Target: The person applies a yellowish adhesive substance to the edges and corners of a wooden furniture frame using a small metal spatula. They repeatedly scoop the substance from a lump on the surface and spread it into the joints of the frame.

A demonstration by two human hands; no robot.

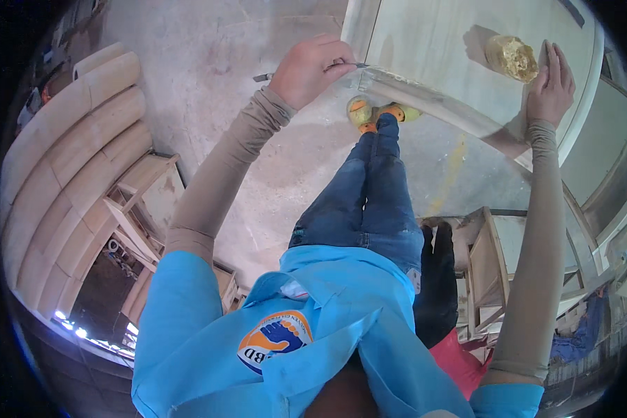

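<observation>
As right hand (pixel 550 96) flanks golden cup (pixel 497 53), lumpy filling (pixel 521 61) inside

Container (pixel 514 58) on panel (pixel 425 43) — tool (pixel 262 77) to the left

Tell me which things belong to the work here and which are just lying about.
Seemingly in use:
thin tool, in the left hand
pale board, at the tool's tip
gold-coloured object, beside the right hand

Seemingly just about:
stacked pale pieces, left
wooden frame, lower right
blue cloth, far right
</observation>
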